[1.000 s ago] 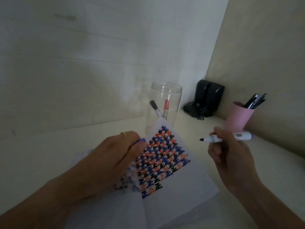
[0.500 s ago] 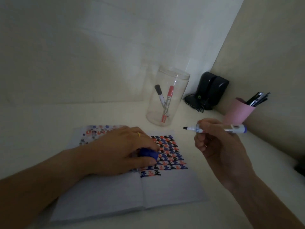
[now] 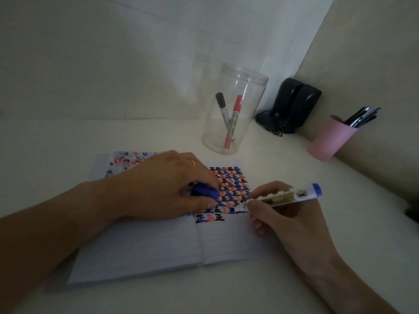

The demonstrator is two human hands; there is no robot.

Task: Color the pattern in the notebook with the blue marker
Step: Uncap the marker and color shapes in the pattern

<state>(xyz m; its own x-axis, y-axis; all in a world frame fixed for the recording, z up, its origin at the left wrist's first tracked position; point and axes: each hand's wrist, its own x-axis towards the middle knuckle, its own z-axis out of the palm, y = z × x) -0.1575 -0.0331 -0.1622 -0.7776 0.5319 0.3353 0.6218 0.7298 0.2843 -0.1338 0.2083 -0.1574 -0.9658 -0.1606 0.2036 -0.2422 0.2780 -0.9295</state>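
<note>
An open lined notebook [image 3: 226, 243] lies flat on the white desk. Its right page carries a grid pattern [image 3: 233, 184] of blue, red and black shapes. My right hand [image 3: 288, 214] grips the blue marker [image 3: 283, 197], uncapped, with its tip down at the pattern's lower right edge. My left hand [image 3: 163, 186] presses on the notebook near the spine and holds the marker's blue cap [image 3: 205, 192] between thumb and fingers. It hides the pattern's left part.
A clear plastic jar [image 3: 233, 109] with a black and a red marker stands behind the notebook. A black device [image 3: 292, 105] sits in the corner. A pink cup [image 3: 328, 139] of pens stands at the right wall.
The lifted page has been laid flat under my left hand. My right hand has come down from mid-air and set the marker tip on the pattern.
</note>
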